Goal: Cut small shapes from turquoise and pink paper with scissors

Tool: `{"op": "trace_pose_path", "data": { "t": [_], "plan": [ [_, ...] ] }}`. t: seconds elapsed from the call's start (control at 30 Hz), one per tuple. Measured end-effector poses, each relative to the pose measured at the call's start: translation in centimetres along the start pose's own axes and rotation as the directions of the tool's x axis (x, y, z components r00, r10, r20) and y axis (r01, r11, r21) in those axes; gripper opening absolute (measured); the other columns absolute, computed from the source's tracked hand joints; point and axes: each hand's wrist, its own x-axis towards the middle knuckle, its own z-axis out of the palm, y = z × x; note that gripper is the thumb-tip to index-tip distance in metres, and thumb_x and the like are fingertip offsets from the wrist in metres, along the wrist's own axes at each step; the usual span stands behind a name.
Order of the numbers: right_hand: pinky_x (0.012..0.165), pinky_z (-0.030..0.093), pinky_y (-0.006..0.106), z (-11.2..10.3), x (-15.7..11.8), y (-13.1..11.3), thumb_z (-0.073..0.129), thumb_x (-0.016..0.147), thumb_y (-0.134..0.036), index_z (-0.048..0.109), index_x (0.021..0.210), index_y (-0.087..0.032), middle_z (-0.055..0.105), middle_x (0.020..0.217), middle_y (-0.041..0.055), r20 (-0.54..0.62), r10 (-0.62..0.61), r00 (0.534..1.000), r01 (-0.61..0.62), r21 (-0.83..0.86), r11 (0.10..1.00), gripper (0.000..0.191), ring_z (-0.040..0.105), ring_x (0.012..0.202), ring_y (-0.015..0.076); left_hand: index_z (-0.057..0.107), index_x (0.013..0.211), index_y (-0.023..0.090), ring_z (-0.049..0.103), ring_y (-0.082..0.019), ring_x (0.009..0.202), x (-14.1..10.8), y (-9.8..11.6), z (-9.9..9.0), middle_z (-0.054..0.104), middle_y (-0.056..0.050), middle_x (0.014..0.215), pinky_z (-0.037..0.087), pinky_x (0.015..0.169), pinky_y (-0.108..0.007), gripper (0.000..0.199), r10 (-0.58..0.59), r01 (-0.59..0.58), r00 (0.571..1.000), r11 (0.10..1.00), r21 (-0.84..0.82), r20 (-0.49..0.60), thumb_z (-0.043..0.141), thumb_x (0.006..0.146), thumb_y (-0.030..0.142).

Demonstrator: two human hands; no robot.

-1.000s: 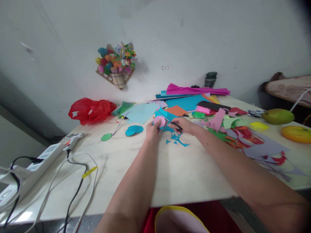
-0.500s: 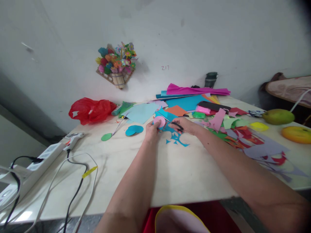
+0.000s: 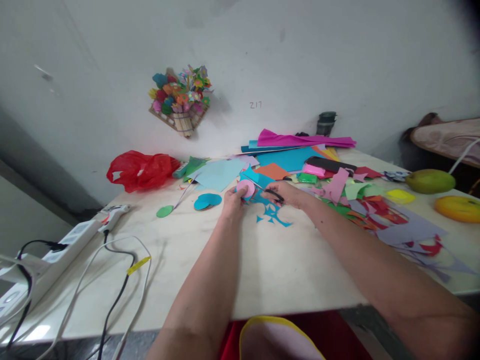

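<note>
My left hand (image 3: 236,198) pinches a pink paper circle (image 3: 245,188) lying flat against a piece of blue paper (image 3: 258,179). In my right hand (image 3: 282,192) is a pair of scissors (image 3: 270,192), fingers closed round the dark handles. The blades point left and reach the blue paper beside the circle's edge. Small blue offcuts (image 3: 275,214) lie on the table just below my hands. To the left rest overlapping blue paper circles (image 3: 207,201) and a green paper circle (image 3: 164,211) with a thin strip beside it.
A red plastic bag (image 3: 140,171) sits at the back left. Along the left edge runs a white power strip (image 3: 71,245) with loose cables. Coloured paper scraps (image 3: 401,227) spread on the right, near a green mango (image 3: 430,180). Rolled magenta paper (image 3: 303,140) lies at the back.
The left hand has shifted very slightly with the pink circle and blue paper. Otherwise hands, scissors and offcuts look almost the same.
</note>
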Motion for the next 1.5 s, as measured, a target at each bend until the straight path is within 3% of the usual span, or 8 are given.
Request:
{"op": "trace_pose_path", "data": {
  "t": [0.33, 0.57, 0.87, 1.2, 1.5],
  "plan": [
    [0.036, 0.028, 0.02, -0.4, 0.1, 0.4, 0.08, 0.062, -0.034, 0.055, 0.066, -0.017, 0.048, 0.044, -0.007, 0.037, -0.024, 0.999, 0.024, 0.003, 1.0, 0.031, 0.037, 0.036, 0.0059, 0.068, 0.079, 0.009, 0.07, -0.026, 0.082, -1.0, 1.2, 0.2, 0.072, -0.01, 0.08, 0.057, 0.081, -0.043, 0.03, -0.04, 0.042, 0.997, 0.998, -0.04, 0.058, 0.084, 0.056, 0.02],
    [0.034, 0.027, 0.02, -0.4, 0.2, 0.4, 0.08, 0.064, -0.033, 0.055, 0.066, -0.017, 0.048, 0.043, -0.0068, 0.038, -0.01, 0.999, 0.01, -0.002, 1.0, 0.03, 0.037, 0.034, 0.0062, 0.067, 0.079, 0.008, 0.071, -0.024, 0.073, -1.0, 1.8, 0.4, 0.072, -0.009, 0.075, 0.058, 0.079, -0.041, 0.029, -0.092, 0.092, 0.995, 0.996, -0.01, 0.038, 0.083, 0.056, 0.016],
    [0.035, 0.028, 0.02, -0.8, 0.1, 0.5, 0.083, 0.061, -0.034, 0.057, 0.07, -0.016, 0.05, 0.044, -0.0065, 0.063, -0.028, 0.998, 0.028, -0.01, 1.0, 0.033, 0.038, 0.034, 0.006, 0.067, 0.08, 0.008, 0.073, -0.029, 0.084, -1.1, 2.2, 0.3, 0.073, -0.01, 0.077, 0.058, 0.085, -0.044, 0.029, -0.122, 0.123, 0.99, 0.992, -0.013, 0.065, 0.083, 0.056, 0.013],
    [0.036, 0.027, 0.022, -0.9, -0.4, -0.2, 0.083, 0.062, -0.034, 0.057, 0.071, -0.016, 0.049, 0.044, -0.007, 0.069, -0.01, 0.998, 0.013, -0.038, 0.999, 0.032, 0.037, 0.035, 0.0062, 0.067, 0.08, 0.008, 0.073, -0.029, 0.083, -0.8, 2.0, -0.2, 0.072, -0.01, 0.076, 0.059, 0.081, -0.042, 0.03, -0.121, 0.121, 0.988, 0.993, 0.007, 0.096, 0.084, 0.056, 0.014],
    [0.037, 0.028, 0.022, -1.2, -0.6, -0.4, 0.08, 0.066, -0.033, 0.059, 0.072, -0.016, 0.049, 0.046, -0.0072, 0.089, -0.002, 0.996, 0.009, -0.077, 0.997, 0.028, 0.039, 0.036, 0.0062, 0.066, 0.077, 0.006, 0.072, -0.025, 0.072, -1.5, 3.0, 0.4, 0.071, -0.01, 0.072, 0.061, 0.073, -0.038, 0.023, -0.154, 0.151, 0.985, 0.987, 0.047, 0.08, 0.08, 0.059, 0.01]
  ]
}}
